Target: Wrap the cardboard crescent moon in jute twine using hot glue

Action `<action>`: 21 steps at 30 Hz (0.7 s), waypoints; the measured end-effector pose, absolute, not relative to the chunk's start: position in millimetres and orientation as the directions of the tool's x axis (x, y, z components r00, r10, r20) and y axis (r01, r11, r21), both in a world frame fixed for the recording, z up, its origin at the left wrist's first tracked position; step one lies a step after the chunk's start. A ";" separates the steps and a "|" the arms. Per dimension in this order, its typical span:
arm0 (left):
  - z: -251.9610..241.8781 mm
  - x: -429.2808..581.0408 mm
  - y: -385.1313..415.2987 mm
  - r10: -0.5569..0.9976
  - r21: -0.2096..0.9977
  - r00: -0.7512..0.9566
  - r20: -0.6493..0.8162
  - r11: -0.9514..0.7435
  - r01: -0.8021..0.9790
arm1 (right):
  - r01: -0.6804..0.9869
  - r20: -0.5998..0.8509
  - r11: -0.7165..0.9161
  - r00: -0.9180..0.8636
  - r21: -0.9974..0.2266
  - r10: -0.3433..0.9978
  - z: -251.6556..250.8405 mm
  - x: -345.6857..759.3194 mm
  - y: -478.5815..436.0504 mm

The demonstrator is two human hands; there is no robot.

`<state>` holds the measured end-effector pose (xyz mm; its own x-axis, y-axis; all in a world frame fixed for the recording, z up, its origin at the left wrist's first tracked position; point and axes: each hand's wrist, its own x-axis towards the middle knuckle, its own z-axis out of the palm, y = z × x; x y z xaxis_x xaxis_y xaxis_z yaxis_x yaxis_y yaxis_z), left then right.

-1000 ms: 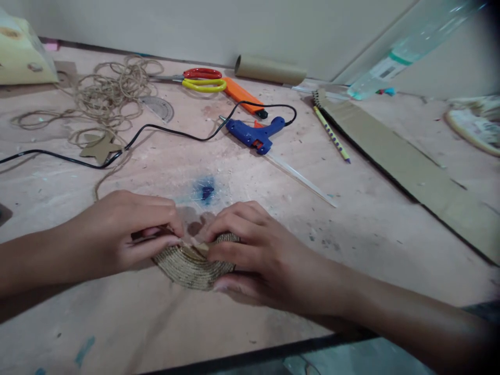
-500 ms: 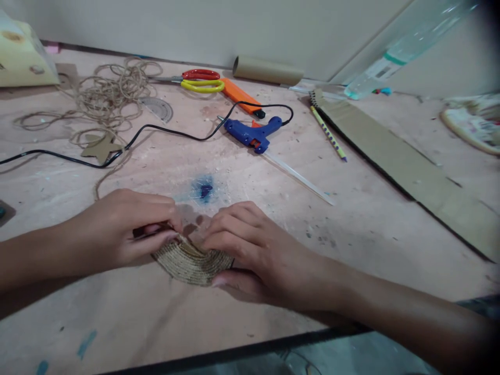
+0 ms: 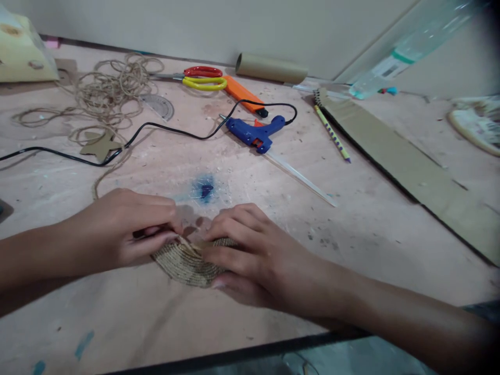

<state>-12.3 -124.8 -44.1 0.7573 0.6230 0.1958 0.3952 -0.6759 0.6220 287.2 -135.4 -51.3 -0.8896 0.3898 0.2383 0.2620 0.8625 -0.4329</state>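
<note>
A round piece wound with jute twine [image 3: 186,263] lies on the pinkish worktable [image 3: 351,224] near its front edge. My left hand [image 3: 125,229] pinches its upper left rim with curled fingers. Pressing down on its right half is my right hand [image 3: 250,255], fingers closed together over it and thumb under the lower edge. Both hands cover most of the piece; only its lower middle shows.
A blue glue gun [image 3: 253,134] with a black cord [image 3: 117,148] and glue stick lies behind. Loose twine [image 3: 105,94], a cardboard star [image 3: 99,146], scissors [image 3: 203,78], an orange cutter [image 3: 244,96], a cardboard tube [image 3: 271,67], a pencil [image 3: 332,134] and a cardboard strip [image 3: 410,166] surround.
My right fingers have shifted slightly left over the twine-wound piece, covering more of its top. My left hand holds its pinch in place.
</note>
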 end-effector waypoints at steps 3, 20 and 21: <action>-45.6 -11.5 -124.5 0.609 0.601 0.754 0.245 -0.706 0.375 | 0.271 0.214 0.863 -0.897 -0.427 0.388 -48.7 287.4 -136.5; -42.3 -11.6 -126.1 0.609 0.567 0.770 0.191 -0.709 0.420 | 0.279 0.197 0.830 -0.889 -0.483 0.414 -51.9 287.3 -138.7; -42.4 -11.8 -126.3 0.606 0.562 0.772 0.192 -0.713 0.420 | 0.284 0.189 0.834 -0.892 -0.474 0.411 -51.6 287.9 -138.8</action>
<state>-11.8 -126.3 -42.4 0.7719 0.6060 0.1920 0.4198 -0.7127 0.5620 287.9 -138.8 -51.6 -0.8916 0.4112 0.1895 0.2838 0.8338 -0.4736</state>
